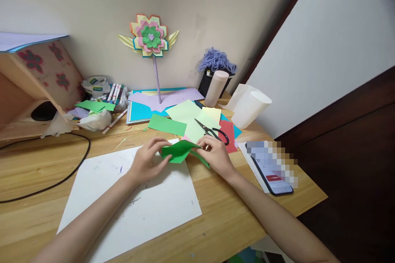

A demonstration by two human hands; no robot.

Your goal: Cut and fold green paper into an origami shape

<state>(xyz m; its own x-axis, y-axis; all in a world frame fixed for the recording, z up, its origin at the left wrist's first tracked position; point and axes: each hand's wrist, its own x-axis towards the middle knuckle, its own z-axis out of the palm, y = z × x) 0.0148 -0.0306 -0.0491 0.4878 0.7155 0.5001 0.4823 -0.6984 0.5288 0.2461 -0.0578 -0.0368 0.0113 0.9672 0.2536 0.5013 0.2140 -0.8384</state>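
Note:
A piece of green paper [178, 151] is held up between my two hands, above the top right corner of a white sheet [148, 209]. It bends in the middle, and its right part slopes down below my fingers. My left hand [148, 159] grips the left end between thumb and fingers. On the other side, my right hand [216, 154] pinches the right part. Just beyond that hand lie black-handled scissors [212, 131] on pale green paper [185, 117]. A flat green strip [167, 125] rests behind the held paper.
A paper flower [151, 37] on a purple stem stands at the back. Red paper [227, 131], a white paper roll [251, 109] and a phone [271, 168] are on the right. Markers [115, 92], a cardboard box [49, 70] and a black cable [83, 160] are on the left.

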